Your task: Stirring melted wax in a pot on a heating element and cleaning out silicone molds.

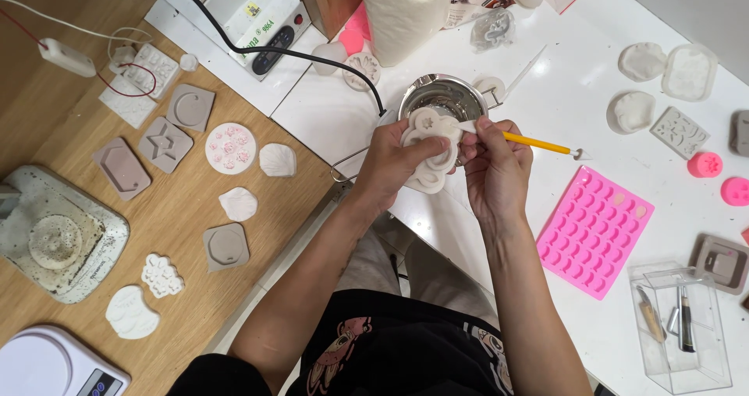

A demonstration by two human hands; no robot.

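The plaster cast sat in the left hand, in front of the metal bowl. The silicone mould tray lay right of the right hand; the clear box stood nearer, right.

the left hand holds a white cast with a small star pressed into it. the right hand holds a tool with a yellow-orange handle. just beyond the hands stands a shiny silver bowl. right of the right hand lies a bright pink mould tray, dotted with rows of little hollows. left of the left hand, on tan wood, sits a round white disc patterned with pink flowers, among grey moulds.
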